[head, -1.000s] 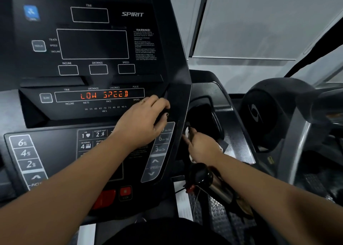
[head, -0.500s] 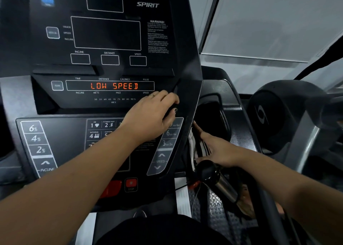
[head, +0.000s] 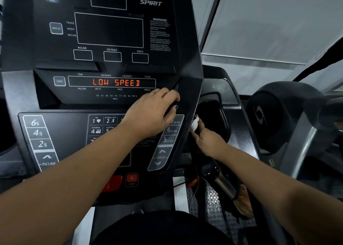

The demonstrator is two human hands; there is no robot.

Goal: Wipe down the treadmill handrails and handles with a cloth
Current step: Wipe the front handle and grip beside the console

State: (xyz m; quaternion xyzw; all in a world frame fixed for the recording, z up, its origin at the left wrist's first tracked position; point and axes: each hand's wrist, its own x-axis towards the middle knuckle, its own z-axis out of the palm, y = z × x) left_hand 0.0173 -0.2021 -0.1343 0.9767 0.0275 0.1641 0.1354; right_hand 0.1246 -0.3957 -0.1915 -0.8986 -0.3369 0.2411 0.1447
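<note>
A black treadmill console (head: 187, 63) fills the left and shows "LOW SPEED" in red. My left hand (head: 154, 113) rests on it, fingers curled over a ridge near its right edge. My right hand (head: 207, 139) holds a small white cloth (head: 194, 124) against the console's right side edge, beside a dark recessed pocket (head: 213, 115). Below that hand a black and chrome handle grip (head: 220, 180) sticks out toward me. Most of the cloth is hidden by my fingers.
A grey side panel (head: 235, 133) runs to the right of the pocket. Another black exercise machine (head: 274, 115) stands at the right. A red stop button (head: 131, 179) and a red safety clip (head: 193, 181) sit low on the console. Studded rubber flooring (head: 213, 204) lies below.
My right hand has gone from lying flat low beside the console to holding the cloth against the console's side edge. My left hand has kept its place on the console.
</note>
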